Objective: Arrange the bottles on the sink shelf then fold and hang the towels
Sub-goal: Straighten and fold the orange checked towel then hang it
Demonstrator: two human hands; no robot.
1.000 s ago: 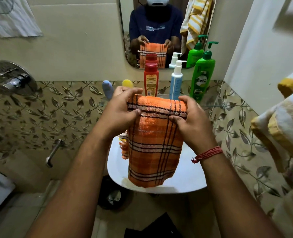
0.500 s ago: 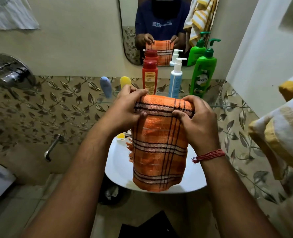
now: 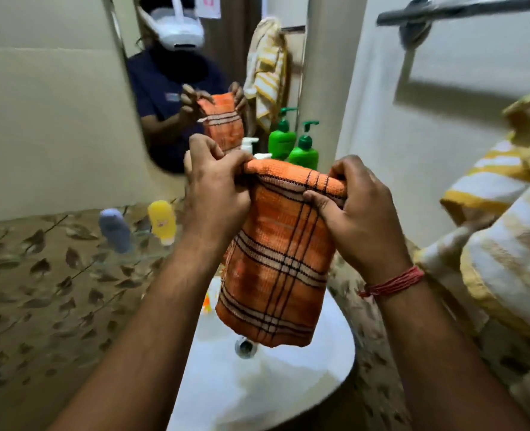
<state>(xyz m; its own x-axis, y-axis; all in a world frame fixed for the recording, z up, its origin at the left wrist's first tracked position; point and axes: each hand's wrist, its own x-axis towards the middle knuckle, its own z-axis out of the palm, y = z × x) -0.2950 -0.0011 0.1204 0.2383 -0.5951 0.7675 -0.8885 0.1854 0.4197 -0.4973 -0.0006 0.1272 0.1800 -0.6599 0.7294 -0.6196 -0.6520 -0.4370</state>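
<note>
Above the white sink (image 3: 288, 396), both hands are up and busy with the orange checked towel (image 3: 276, 269). The left hand (image 3: 217, 194) has its fingers curled tight round the towel's top left corner, bunching the cloth; the right hand (image 3: 360, 213) pinches the top right end, thumb across the front, fingers wrapped over the folded upper edge. The towel hangs down between them, folded narrow, its lower hem dangling just over the sink's drain (image 3: 244, 347) without touching the basin. A red thread band (image 3: 394, 283) sits on the right wrist.

Behind the towel, on the sink shelf, the green pump bottle (image 3: 304, 152) peeks over the fold at the shelf's right end, and a white pump head (image 3: 262, 156) shows just beside the left hand's knuckles; whatever stands below them is hidden by the cloth. At the shelf's left end a yellow tube (image 3: 161, 221) and a blue-grey tube (image 3: 114, 230) stand near each other, both blurred.

The mirror (image 3: 226, 57) on the wall shows the same hands and the orange towel again, plus a second green bottle reflected. At the right edge, a yellow-and-white striped towel (image 3: 512, 231) hangs bulky and close to the right forearm. High in the top right corner runs a metal towel bar (image 3: 462, 7), well apart from the orange towel.
</note>
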